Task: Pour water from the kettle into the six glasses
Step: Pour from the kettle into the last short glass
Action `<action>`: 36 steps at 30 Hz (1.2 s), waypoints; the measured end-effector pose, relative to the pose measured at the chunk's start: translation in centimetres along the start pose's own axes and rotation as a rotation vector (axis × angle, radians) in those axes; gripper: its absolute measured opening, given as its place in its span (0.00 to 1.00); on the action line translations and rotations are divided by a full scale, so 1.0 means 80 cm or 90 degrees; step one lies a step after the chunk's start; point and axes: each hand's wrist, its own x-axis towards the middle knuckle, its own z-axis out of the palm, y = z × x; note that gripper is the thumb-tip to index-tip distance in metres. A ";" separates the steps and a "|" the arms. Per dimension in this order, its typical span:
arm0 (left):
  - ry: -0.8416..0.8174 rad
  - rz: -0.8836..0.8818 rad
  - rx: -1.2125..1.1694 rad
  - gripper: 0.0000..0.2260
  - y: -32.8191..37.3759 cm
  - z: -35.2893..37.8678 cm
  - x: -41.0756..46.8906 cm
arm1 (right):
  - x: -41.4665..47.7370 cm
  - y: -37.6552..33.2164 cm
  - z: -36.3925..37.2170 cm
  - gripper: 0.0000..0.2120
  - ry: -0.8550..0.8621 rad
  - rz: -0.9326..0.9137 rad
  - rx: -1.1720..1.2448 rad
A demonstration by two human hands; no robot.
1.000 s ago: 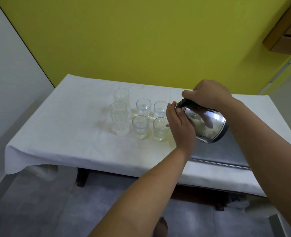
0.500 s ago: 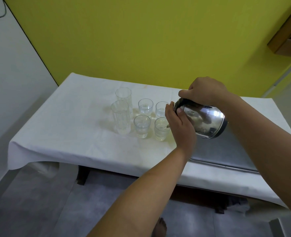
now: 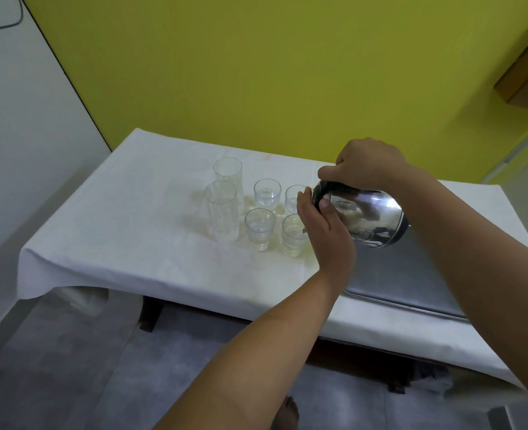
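On the white-clothed table (image 3: 116, 218), six clear glasses are being filled: two tall ribbed glasses (image 3: 222, 209) are standing left of the kettle, and four short tumblers (image 3: 260, 228) between them and it. The shiny steel kettle (image 3: 365, 218) is being tipped leftward over the nearest front tumbler (image 3: 292, 235). The left hand (image 3: 324, 231) is being cupped against its mouth end; the right hand (image 3: 368, 164) is being closed over its top. Judging by this, pouring is under way; steady tilting, then shifting leftward, is being called for.
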 end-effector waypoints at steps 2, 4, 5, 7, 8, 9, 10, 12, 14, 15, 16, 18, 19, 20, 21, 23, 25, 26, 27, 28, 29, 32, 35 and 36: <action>0.002 -0.001 -0.005 0.19 0.000 0.000 0.000 | 0.000 -0.001 0.000 0.23 0.004 -0.004 0.000; 0.010 -0.001 -0.011 0.19 0.000 0.000 -0.001 | 0.000 -0.002 0.001 0.23 0.005 -0.005 -0.004; 0.012 -0.001 -0.013 0.19 0.000 0.000 -0.002 | -0.001 -0.001 0.002 0.23 0.006 -0.005 -0.006; 0.007 -0.002 -0.010 0.19 -0.001 0.001 -0.004 | -0.003 0.002 0.003 0.23 0.009 -0.006 -0.005; 0.005 -0.002 -0.007 0.19 -0.001 0.001 -0.005 | -0.004 0.004 0.003 0.23 0.010 -0.008 -0.004; 0.004 -0.003 -0.005 0.19 -0.001 0.001 -0.006 | -0.005 0.005 0.003 0.23 0.012 -0.011 -0.001; 0.002 -0.004 -0.004 0.19 0.000 0.001 -0.007 | -0.006 0.007 0.002 0.23 0.014 -0.014 0.001; -0.001 -0.005 -0.004 0.19 0.001 0.001 -0.006 | -0.007 0.007 0.001 0.23 0.016 -0.019 0.000; 0.002 -0.002 -0.002 0.19 0.002 0.000 -0.006 | -0.008 0.004 -0.001 0.23 0.018 -0.025 -0.010; 0.004 0.003 -0.001 0.19 0.003 -0.001 -0.006 | -0.008 0.003 -0.002 0.23 0.021 -0.028 -0.016; 0.006 0.008 -0.001 0.19 0.004 -0.001 -0.006 | -0.008 0.001 -0.002 0.23 0.023 -0.032 -0.021; 0.005 0.010 -0.004 0.19 0.004 -0.003 -0.005 | -0.008 -0.002 -0.003 0.23 0.025 -0.039 -0.031; 0.005 0.010 -0.006 0.19 0.004 -0.003 -0.005 | -0.008 -0.003 -0.004 0.23 0.025 -0.041 -0.035; 0.005 0.012 -0.007 0.19 0.004 -0.004 -0.004 | -0.007 -0.005 -0.005 0.23 0.026 -0.043 -0.037; 0.005 0.013 -0.009 0.19 0.004 -0.005 -0.003 | -0.007 -0.006 -0.005 0.23 0.026 -0.044 -0.038; 0.005 0.011 -0.012 0.19 0.006 -0.006 -0.002 | -0.006 -0.008 -0.006 0.23 0.023 -0.046 -0.040; 0.005 0.010 -0.011 0.19 0.005 -0.008 -0.002 | -0.005 -0.009 -0.005 0.23 0.021 -0.049 -0.041; 0.005 0.010 -0.009 0.19 0.004 -0.008 -0.002 | -0.005 -0.010 -0.005 0.23 0.021 -0.051 -0.042; 0.004 0.009 -0.007 0.19 0.003 -0.009 -0.002 | -0.005 -0.010 -0.004 0.23 0.022 -0.053 -0.043; 0.003 0.006 -0.006 0.19 0.002 -0.009 -0.002 | -0.004 -0.010 -0.003 0.23 0.021 -0.054 -0.043; 0.001 0.003 -0.005 0.19 0.001 -0.009 -0.002 | -0.004 -0.010 -0.002 0.23 0.020 -0.054 -0.044; -0.007 -0.006 0.001 0.20 0.001 -0.009 -0.003 | -0.003 -0.009 -0.001 0.23 0.017 -0.047 -0.046; -0.015 -0.006 0.012 0.21 0.003 -0.009 -0.003 | -0.002 -0.006 0.000 0.23 0.019 -0.041 -0.039; -0.017 0.003 0.019 0.21 0.003 -0.009 -0.004 | -0.002 -0.005 0.000 0.23 0.017 -0.041 -0.035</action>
